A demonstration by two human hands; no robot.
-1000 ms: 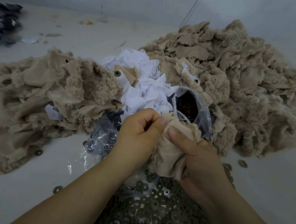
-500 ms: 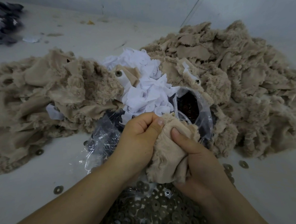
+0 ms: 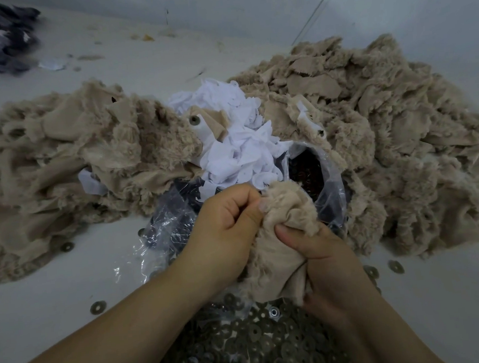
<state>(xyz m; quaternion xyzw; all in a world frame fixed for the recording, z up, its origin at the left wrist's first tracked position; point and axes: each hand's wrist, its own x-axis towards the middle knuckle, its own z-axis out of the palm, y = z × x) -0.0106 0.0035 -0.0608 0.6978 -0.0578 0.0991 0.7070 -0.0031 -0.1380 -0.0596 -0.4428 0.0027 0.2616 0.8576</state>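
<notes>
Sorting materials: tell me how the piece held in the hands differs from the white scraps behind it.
The held piece is tan and shaggy; the white scraps are white, smooth and thin. The left hand and right hand grip the held piece; the white scraps lie loose between the left tan heap and the right tan heap. Both are soft fabric.

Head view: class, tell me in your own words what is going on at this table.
A person works a tan fleecy fabric piece with both bare hands: the left hand pinches its top edge, the right hand grips it lower down. Heaps of similar fabric lie on either side, white scraps between them, metal rings in front.
</notes>
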